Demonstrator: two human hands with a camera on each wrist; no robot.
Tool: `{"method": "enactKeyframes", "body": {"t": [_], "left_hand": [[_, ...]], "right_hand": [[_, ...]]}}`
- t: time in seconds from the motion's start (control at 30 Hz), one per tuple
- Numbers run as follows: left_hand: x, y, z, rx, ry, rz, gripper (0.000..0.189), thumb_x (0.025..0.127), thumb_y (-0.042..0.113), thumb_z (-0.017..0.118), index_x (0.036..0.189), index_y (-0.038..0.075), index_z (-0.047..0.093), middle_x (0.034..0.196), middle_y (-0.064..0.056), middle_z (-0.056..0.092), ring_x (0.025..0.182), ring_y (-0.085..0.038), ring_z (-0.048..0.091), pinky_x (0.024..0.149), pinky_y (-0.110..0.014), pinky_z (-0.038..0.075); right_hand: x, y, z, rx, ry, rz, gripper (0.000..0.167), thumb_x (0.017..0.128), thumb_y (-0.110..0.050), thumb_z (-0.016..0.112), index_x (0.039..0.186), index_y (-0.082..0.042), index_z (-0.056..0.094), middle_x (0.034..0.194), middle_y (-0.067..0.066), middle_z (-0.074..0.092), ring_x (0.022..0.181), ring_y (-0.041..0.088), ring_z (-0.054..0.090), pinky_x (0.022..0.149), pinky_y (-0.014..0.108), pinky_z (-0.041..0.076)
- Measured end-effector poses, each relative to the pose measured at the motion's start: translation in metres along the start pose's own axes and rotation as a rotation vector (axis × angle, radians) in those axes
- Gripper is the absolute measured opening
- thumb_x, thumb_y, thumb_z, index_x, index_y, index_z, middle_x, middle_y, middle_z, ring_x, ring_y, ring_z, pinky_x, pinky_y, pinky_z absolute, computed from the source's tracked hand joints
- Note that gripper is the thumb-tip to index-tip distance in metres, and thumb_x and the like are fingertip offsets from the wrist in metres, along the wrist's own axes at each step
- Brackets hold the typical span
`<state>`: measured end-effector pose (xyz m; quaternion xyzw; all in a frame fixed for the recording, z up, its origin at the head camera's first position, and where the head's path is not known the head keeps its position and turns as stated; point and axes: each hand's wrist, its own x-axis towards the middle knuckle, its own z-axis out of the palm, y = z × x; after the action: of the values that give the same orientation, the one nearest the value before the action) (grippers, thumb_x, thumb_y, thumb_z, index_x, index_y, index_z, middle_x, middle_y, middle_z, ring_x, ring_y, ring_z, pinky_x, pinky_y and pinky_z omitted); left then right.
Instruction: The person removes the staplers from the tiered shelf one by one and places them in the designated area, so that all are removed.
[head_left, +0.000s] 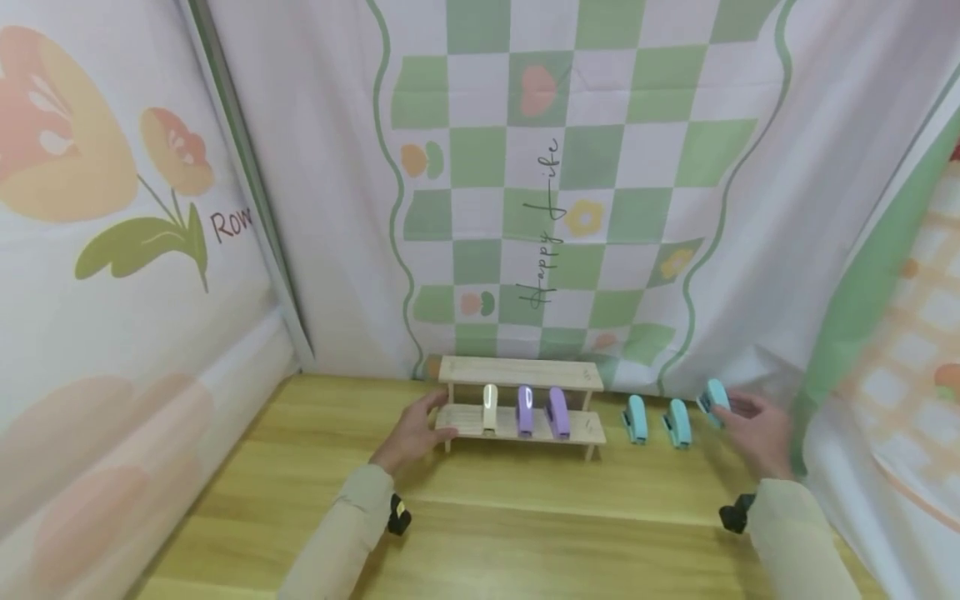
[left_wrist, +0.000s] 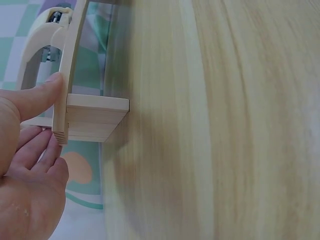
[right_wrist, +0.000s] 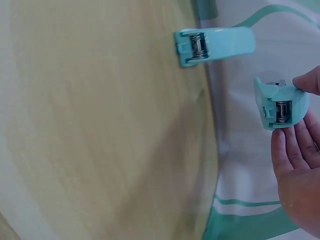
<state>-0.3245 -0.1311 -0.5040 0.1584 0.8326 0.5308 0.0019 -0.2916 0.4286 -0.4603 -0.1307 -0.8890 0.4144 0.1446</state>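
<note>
In the head view my left hand is at the left end of a two-tier wooden stand. The left wrist view has its thumb on the lower board's edge and the fingers round the board's end, gripping it. A cream stapler and two purple staplers, one in the middle and one to the right, stand on that lower step. My right hand pinches a teal stapler between thumb and fingers, raised off the table. Two more teal staplers stand between the rack and this hand.
The wood-grain table spreads out in front of the stand. A green-and-white checked cloth hangs right behind it. Printed cloth walls close off the left and the right. Dark wrist devices sit on both sleeves.
</note>
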Motion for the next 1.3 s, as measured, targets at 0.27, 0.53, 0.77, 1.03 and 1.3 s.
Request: {"method": "enactKeyframes", "body": {"t": [0.27,0.53,0.77,1.03,1.3], "left_hand": [[0.001,0.004,0.000,0.036,-0.012,-0.011,0.077,0.089,0.010,0.082,0.157,0.006,0.046,0.160,-0.018,0.051,0.154,-0.044,0.040,0.129,-0.065,0.029],[0.000,0.006,0.001,0.032,-0.017,-0.013,0.077,0.089,0.010,0.082,0.157,0.007,0.046,0.161,-0.018,0.051,0.154,-0.045,0.039,0.129,-0.066,0.029],[0.001,0.005,0.002,0.015,-0.019,-0.009,0.077,0.089,0.010,0.082,0.157,0.007,0.046,0.161,-0.018,0.051,0.154,-0.044,0.039,0.130,-0.065,0.027],[0.002,0.004,0.002,0.020,-0.019,0.000,0.076,0.090,0.011,0.083,0.157,0.005,0.046,0.160,-0.020,0.051,0.154,-0.045,0.040,0.129,-0.065,0.029],[0.000,0.003,-0.001,0.031,-0.002,-0.004,0.074,0.091,0.011,0.082,0.156,0.006,0.047,0.160,-0.018,0.052,0.154,-0.044,0.040,0.130,-0.064,0.029]], "right_hand": [[0.011,0.040,0.004,-0.009,-0.028,0.126,0.071,0.101,-0.047,0.067,0.150,0.003,0.052,0.151,0.032,0.055,0.117,0.034,0.064,0.073,0.019,0.050],[0.009,0.053,0.007,-0.022,-0.004,0.161,0.069,0.100,-0.049,0.068,0.148,0.000,0.055,0.149,0.029,0.058,0.113,0.028,0.064,0.078,0.024,0.049],[-0.008,0.034,0.004,-0.006,0.044,0.157,0.054,0.099,-0.033,0.074,0.139,0.001,0.062,0.126,0.022,0.073,0.094,0.015,0.067,0.075,0.023,0.054],[-0.015,0.015,-0.003,-0.025,0.058,0.035,0.066,0.098,-0.043,0.073,0.142,0.005,0.058,0.134,0.025,0.069,0.099,0.013,0.066,0.084,0.025,0.057],[-0.026,-0.029,0.020,-0.032,-0.041,-0.146,0.075,0.099,-0.052,0.070,0.150,0.000,0.052,0.147,0.031,0.059,0.134,0.053,0.057,0.113,0.069,0.044]]}}
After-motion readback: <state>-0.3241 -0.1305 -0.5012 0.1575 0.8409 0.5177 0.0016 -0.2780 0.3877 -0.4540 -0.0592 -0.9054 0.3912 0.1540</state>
